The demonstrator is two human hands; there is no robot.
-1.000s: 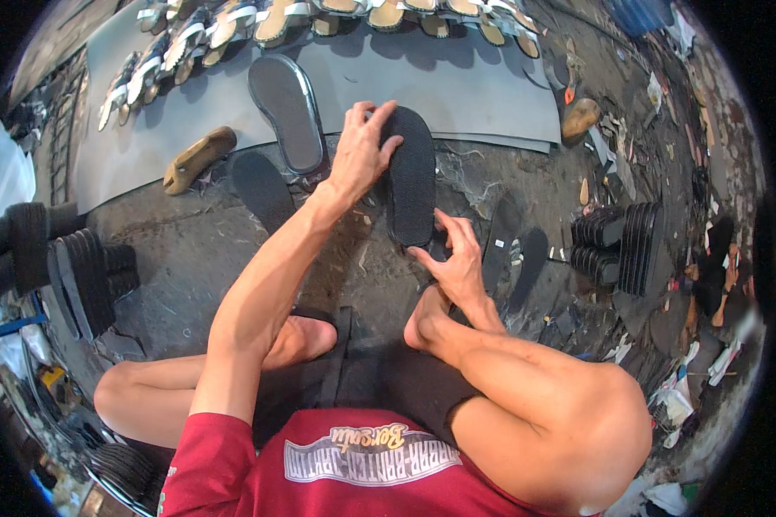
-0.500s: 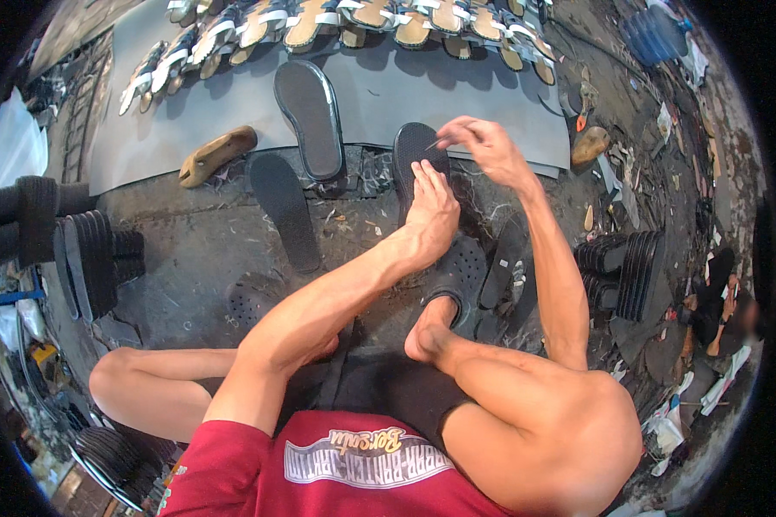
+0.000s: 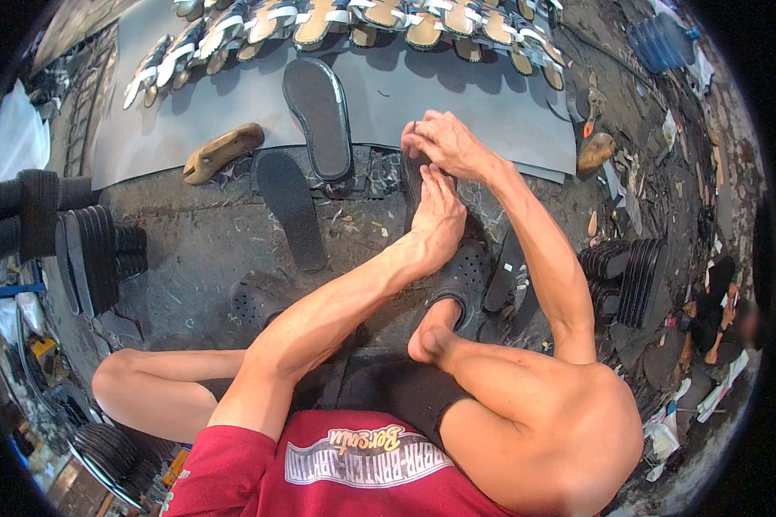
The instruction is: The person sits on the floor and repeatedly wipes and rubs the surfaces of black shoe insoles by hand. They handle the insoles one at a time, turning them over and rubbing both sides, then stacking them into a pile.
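A black shoe sole lies in front of me, mostly covered by both hands. My left hand rests on it with its fingers stretched flat along the surface. At the toe end, my right hand bends its fingers over the sole's edge in a pinch; whatever is between them is hidden. To the left lies a loose textured black sole. Beyond that, a larger black sole with a shiny rim lies partly on a grey sheet.
Rows of sandals stand along the far side. Wooden shoe lasts lie at left and right. Stacked black soles flank me at left and right. My grey clog is near the hands; scraps litter the right.
My right hand has moved left and onto the toe of the sole; a thin item near its fingertips is now out of sight. My left hand stays on the sole.
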